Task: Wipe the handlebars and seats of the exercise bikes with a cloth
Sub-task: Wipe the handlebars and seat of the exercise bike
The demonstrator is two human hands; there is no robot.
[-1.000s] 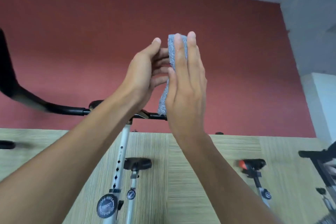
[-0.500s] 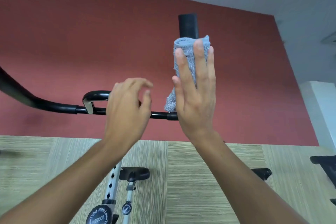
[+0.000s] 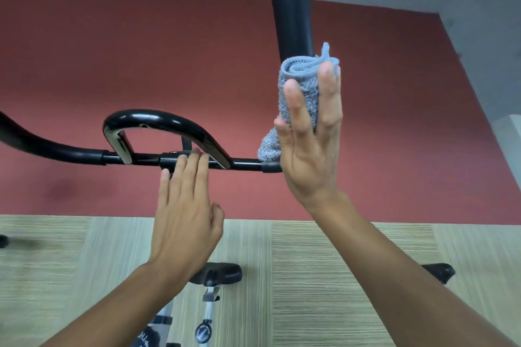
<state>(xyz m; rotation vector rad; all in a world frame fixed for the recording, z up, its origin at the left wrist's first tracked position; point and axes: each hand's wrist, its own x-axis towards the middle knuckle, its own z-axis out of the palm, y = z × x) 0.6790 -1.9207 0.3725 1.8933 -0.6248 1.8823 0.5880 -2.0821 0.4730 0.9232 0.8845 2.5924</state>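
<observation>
A blue-grey cloth [image 3: 303,84] is wrapped around the upright black grip of the handlebar [image 3: 291,8], which rises to the top edge. My right hand [image 3: 308,138] holds the cloth against that grip, fingers stretched up over it. The black handlebar crossbar [image 3: 84,153] runs left from there, with a curved loop [image 3: 158,120] at its centre. My left hand [image 3: 183,205] reaches up with fingers apart, its fingertips touching the crossbar's centre clamp; it holds nothing. A black bike seat [image 3: 225,273] shows below, partly behind my left forearm.
A red wall with wood-grain panelling below fills the background. A second black seat [image 3: 441,272] pokes out behind my right forearm. The white seat post and round knob [image 3: 204,332] of the bike stand at the bottom centre.
My left hand let go of the cloth and moved down-left to the crossbar's centre. My right hand kept the cloth on the upright grip, of which more shows above it.
</observation>
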